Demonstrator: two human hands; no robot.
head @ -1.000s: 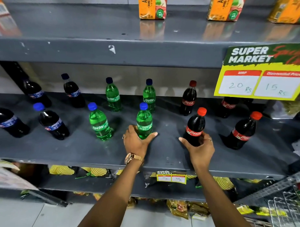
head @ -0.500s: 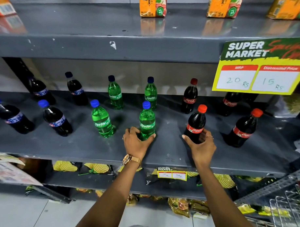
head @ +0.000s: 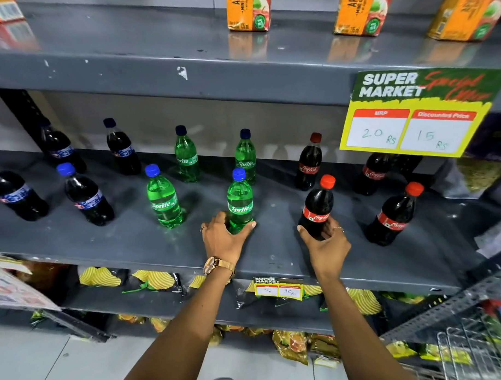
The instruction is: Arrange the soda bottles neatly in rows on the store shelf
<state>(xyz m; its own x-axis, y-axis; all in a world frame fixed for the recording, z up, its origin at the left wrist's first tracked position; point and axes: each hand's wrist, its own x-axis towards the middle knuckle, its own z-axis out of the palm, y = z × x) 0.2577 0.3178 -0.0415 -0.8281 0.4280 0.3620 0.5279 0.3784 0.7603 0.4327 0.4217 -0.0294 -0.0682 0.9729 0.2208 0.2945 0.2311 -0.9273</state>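
Note:
Soda bottles stand in two rows on the grey middle shelf [head: 128,242]. My left hand [head: 223,240] wraps the base of a front-row green Sprite bottle [head: 240,201]. My right hand [head: 325,243] grips the base of a front-row Coca-Cola bottle [head: 318,206] with a red cap. Another Sprite bottle [head: 163,201] stands front left, two more Sprite bottles [head: 186,155] [head: 245,157] behind. A Coca-Cola bottle [head: 394,214] stands front right, with others [head: 310,163] [head: 373,174] at the back. Several dark blue-capped bottles [head: 86,195] fill the left side.
A yellow price sign [head: 413,116] hangs from the upper shelf edge and hides the top of a back cola bottle. Orange juice cartons [head: 248,10] stand on the upper shelf. Snack packets [head: 155,280] lie on the lower shelf. A wire basket [head: 470,359] is at the bottom right.
Both hands have slid their bottles slightly deeper onto the shelf, keeping hold of the bases. The view has shifted a little.

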